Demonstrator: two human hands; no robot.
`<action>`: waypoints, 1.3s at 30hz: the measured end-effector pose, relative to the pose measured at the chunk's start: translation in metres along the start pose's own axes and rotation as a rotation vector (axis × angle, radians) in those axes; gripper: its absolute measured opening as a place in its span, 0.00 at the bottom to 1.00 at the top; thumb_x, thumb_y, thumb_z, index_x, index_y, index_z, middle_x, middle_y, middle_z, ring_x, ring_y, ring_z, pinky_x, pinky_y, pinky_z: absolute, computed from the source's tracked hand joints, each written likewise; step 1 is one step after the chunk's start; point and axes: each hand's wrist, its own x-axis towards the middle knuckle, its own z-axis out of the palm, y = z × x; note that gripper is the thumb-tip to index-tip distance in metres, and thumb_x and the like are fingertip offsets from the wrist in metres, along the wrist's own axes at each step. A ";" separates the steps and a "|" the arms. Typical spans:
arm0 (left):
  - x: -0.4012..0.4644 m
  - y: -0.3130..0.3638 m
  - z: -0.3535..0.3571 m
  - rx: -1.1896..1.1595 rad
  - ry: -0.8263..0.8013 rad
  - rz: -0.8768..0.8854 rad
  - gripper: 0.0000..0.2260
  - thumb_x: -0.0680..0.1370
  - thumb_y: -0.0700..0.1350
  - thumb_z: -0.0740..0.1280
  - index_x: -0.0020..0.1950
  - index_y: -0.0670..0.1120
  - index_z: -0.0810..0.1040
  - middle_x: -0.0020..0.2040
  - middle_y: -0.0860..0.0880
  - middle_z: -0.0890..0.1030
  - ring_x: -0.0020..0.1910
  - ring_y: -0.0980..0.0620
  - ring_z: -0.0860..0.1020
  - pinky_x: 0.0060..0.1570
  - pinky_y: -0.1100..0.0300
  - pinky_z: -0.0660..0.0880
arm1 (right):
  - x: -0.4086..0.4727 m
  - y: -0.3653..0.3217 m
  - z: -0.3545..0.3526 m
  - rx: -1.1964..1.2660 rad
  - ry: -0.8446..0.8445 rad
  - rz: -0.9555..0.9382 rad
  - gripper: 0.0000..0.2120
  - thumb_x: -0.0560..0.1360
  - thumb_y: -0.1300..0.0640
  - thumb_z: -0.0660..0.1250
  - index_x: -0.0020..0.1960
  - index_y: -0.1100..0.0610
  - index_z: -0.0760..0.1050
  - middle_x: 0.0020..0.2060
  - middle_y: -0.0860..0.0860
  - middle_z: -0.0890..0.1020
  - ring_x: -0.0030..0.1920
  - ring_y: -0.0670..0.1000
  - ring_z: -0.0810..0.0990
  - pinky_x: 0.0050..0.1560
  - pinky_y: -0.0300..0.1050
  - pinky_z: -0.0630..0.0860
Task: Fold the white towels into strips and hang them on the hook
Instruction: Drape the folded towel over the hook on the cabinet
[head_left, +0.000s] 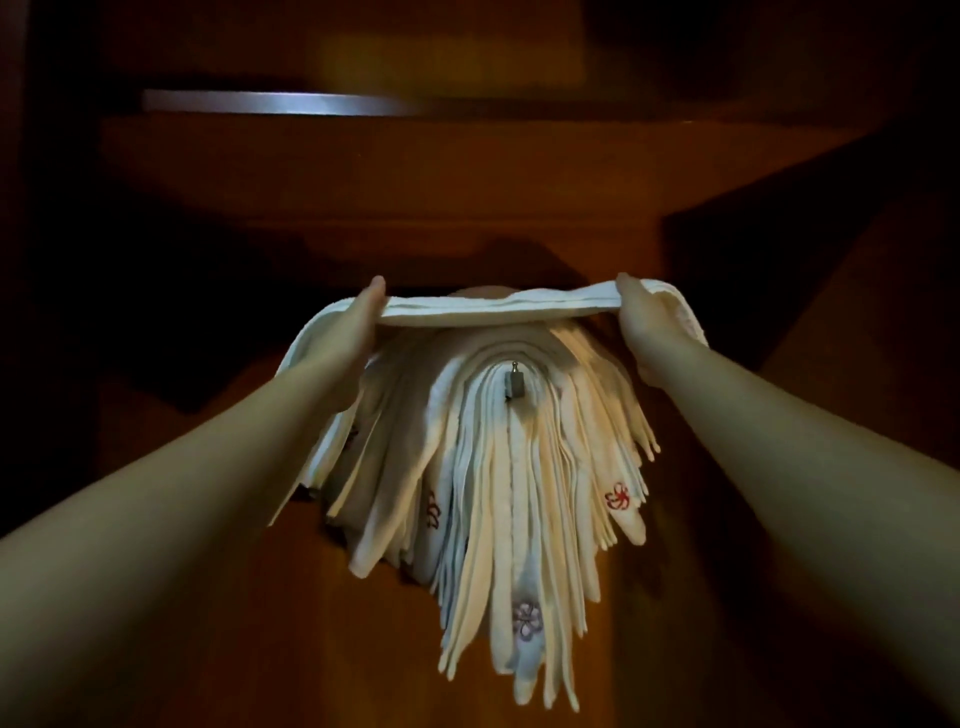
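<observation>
A white towel folded into a strip (498, 310) is stretched level between my two hands, just above the hook. My left hand (358, 325) grips its left part and my right hand (644, 317) grips its right part; both loose ends droop past my wrists. Below it a thick bunch of hung white towel strips (498, 493) drapes over a small metal hook (513, 382) on the wooden panel. Some hung strips bear embroidered flowers in red and purple. My fingers are mostly hidden behind the strip.
Dark brown wooden panel (467, 208) rises behind the hook, with a recessed corner at the right. A pale horizontal bar or ledge (280, 101) glints high up. The surroundings are dim.
</observation>
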 end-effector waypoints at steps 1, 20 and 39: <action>0.004 -0.005 0.000 0.007 0.015 -0.005 0.31 0.81 0.67 0.55 0.77 0.49 0.67 0.75 0.42 0.70 0.73 0.44 0.70 0.75 0.46 0.62 | 0.008 0.005 0.005 -0.001 -0.033 0.014 0.26 0.81 0.36 0.57 0.69 0.53 0.71 0.61 0.53 0.77 0.54 0.53 0.77 0.65 0.47 0.69; 0.019 -0.049 0.041 -0.098 0.149 -0.051 0.20 0.78 0.67 0.62 0.54 0.52 0.80 0.46 0.49 0.86 0.48 0.50 0.83 0.50 0.55 0.77 | 0.045 0.081 -0.016 -0.027 0.018 0.118 0.22 0.78 0.41 0.60 0.61 0.56 0.76 0.53 0.58 0.83 0.51 0.60 0.81 0.58 0.53 0.78; -0.006 -0.119 -0.043 0.185 0.669 -0.392 0.38 0.73 0.45 0.75 0.76 0.43 0.58 0.74 0.41 0.65 0.69 0.39 0.69 0.67 0.44 0.70 | 0.040 0.070 -0.077 -0.794 -0.040 0.080 0.26 0.80 0.39 0.60 0.46 0.62 0.81 0.32 0.54 0.84 0.26 0.51 0.83 0.24 0.39 0.72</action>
